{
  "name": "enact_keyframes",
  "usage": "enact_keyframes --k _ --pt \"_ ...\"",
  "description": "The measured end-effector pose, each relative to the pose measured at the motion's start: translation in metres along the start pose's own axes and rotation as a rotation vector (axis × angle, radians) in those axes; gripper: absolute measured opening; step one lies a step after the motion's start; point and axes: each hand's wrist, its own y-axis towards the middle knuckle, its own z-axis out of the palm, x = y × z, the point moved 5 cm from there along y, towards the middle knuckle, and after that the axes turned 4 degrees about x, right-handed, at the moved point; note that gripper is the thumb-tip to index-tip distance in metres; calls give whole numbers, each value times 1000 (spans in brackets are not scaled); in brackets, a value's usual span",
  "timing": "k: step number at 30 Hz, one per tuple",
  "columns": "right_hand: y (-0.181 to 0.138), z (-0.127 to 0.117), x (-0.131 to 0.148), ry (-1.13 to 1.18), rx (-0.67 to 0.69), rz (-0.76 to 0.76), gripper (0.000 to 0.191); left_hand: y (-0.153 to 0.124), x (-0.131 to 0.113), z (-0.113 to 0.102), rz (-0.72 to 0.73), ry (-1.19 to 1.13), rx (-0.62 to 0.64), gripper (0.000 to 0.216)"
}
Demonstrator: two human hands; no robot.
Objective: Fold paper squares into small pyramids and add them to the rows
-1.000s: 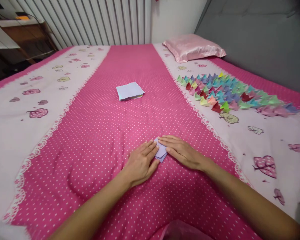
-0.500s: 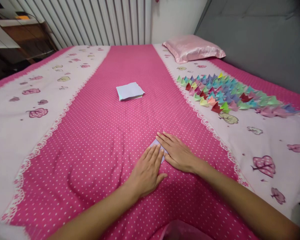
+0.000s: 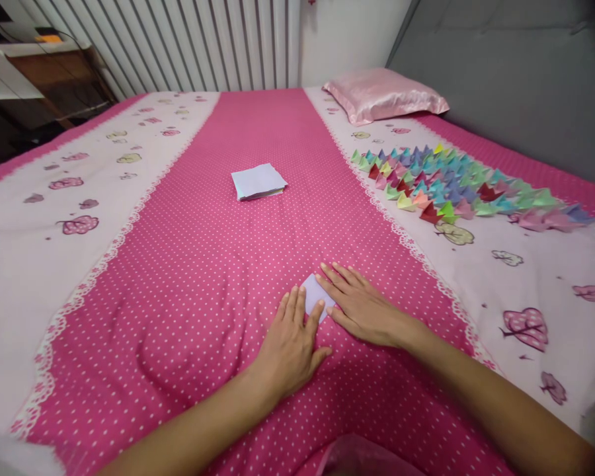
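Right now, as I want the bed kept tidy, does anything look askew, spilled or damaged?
Nothing stands out. The left hand and right hand lie flat on a small lilac paper on the bedspread. The paper stack beyond sits neat, and the coloured folded pieces lie in tidy rows to the right.

place: bedroom | cues: bed (image 3: 258,238), pillow (image 3: 383,94), padded headboard (image 3: 515,79)

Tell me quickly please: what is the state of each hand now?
Left hand: open, flat, fingertips resting on the lilac paper.
Right hand: open, flat, fingertips on the right edge of the same paper.
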Motion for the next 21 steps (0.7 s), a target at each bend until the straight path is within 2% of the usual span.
enact_keyframes --k 5,9,12,16,21 --pt "-7 -3 -4 16 51 11 58 -4 1 -6 -20 -8 37 68" --pt "-12 -12 -7 23 31 -9 53 -5 4 -18 -19 -13 69 66" --pt "-9 -17 -11 21 19 -24 45 -1 14 -29 -5 -84 19 63" --pt "-1 -22 -18 54 -55 -55 38 8 40 -35 4 -260 -89 40" --pt "0 -29 -21 179 -160 -84 42 16 54 -32 108 -367 -201 36"
